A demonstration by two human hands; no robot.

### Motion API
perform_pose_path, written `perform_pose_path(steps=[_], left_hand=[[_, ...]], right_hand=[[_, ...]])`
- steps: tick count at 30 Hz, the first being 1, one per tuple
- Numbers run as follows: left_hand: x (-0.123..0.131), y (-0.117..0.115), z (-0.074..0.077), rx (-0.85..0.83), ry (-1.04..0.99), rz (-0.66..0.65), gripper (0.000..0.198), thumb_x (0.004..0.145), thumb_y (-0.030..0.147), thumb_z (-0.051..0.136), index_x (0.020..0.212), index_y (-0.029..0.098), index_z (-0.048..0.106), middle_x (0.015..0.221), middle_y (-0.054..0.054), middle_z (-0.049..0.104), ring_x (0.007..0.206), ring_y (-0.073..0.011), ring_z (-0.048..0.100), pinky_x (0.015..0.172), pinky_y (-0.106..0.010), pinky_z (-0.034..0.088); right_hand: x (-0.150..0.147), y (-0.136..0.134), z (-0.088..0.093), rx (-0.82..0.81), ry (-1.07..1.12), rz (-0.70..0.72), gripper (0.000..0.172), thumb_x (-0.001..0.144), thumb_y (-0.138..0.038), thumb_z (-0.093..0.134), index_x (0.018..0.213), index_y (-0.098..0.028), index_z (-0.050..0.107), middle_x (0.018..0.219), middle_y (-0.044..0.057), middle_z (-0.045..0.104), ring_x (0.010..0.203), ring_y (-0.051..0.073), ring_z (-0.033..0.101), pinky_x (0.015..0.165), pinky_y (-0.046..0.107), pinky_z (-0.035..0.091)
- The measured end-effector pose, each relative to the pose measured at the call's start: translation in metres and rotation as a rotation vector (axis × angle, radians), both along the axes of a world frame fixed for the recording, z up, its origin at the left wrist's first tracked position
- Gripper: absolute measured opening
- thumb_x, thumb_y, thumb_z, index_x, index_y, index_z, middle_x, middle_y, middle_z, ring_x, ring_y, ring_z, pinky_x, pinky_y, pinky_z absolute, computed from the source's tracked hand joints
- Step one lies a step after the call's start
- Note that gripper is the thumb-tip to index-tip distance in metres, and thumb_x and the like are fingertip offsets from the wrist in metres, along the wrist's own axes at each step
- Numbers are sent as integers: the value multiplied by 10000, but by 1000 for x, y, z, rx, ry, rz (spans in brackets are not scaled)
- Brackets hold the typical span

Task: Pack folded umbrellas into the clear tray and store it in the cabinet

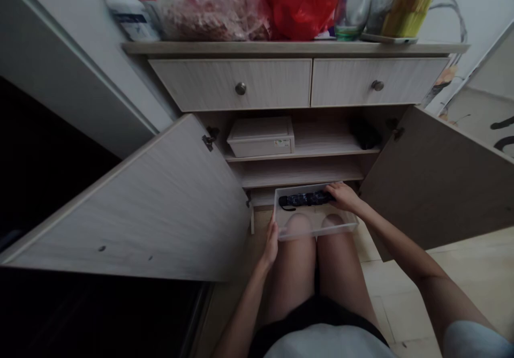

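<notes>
A clear, shallow plastic box [297,234] sits over my knees, and my legs show through its bottom. Inside it, along the far wall, lies a folded dark patterned umbrella [305,199] with its wrist loop toward the left. My left hand [272,244] grips the box by its left side. At the right end of the umbrella, my right hand [341,196] is closed on it, reaching over the box's right wall; the fingertips are partly hidden.
In front stands a cabinet with its left door [160,208] and right door [445,181] swung open. A lidded white box [261,136] and a dark object [364,132] occupy the upper shelf. Bags, bottles and a glass [352,15] crowd the cabinet top.
</notes>
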State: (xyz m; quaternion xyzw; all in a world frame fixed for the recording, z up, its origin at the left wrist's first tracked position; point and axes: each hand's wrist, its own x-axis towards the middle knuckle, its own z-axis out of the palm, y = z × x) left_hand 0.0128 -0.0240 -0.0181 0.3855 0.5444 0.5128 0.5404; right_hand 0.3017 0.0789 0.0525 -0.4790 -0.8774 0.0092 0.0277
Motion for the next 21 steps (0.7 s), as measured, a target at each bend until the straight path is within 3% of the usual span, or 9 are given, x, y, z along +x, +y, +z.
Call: perform_pose_path(steps=[5, 9, 12, 16, 21], left_hand=[[-2, 2, -7, 33, 45, -25, 978, 791, 860, 496, 1559, 261, 411, 1666, -135, 296, 1125, -301, 686, 1135, -486, 418], [-2, 2, -8, 33, 63, -18, 966, 813, 853, 452, 1557, 238, 411, 1644, -146, 343, 1235, -329, 628, 1132, -483, 418], [-3, 2, -7, 4, 72, -26, 922, 845, 820, 440, 1526, 199, 461, 1543, -170, 495, 1242, -334, 624, 1135, -485, 414], [-3, 3, -7, 7, 69, -36, 932, 810, 850, 459, 1514, 240, 479, 1553, -142, 489, 1203, -331, 642, 1147, -507, 399], [-4, 4, -17, -6, 34, -23, 950, 783, 859, 492, 1492, 228, 506, 1568, -159, 462, 1259, -344, 603, 1138, -506, 408]], right_hand=[[-7, -3, -1, 47, -69, -11, 305, 832, -248, 749, 1118, -162, 685, 1131, 148, 688, 1099, 285, 625, 922, 351, 454], [10, 11, 11, 50, 87, -22, 381, 891, -392, 693, 1228, -215, 675, 1189, 110, 664, 1073, 260, 632, 893, 336, 467], [43, 48, 31, 160, 221, -301, 343, 981, -347, 517, 1263, -218, 662, 1217, 116, 646, 1066, 239, 621, 872, 311, 467], [92, 115, 52, 285, 179, -768, 411, 973, -306, 471, 1313, -127, 616, 1262, 204, 600, 1159, 324, 550, 917, 389, 449], [121, 168, 52, 181, 129, -946, 430, 949, -292, 519, 1307, -67, 596, 1288, 256, 573, 1202, 348, 523, 948, 444, 448]])
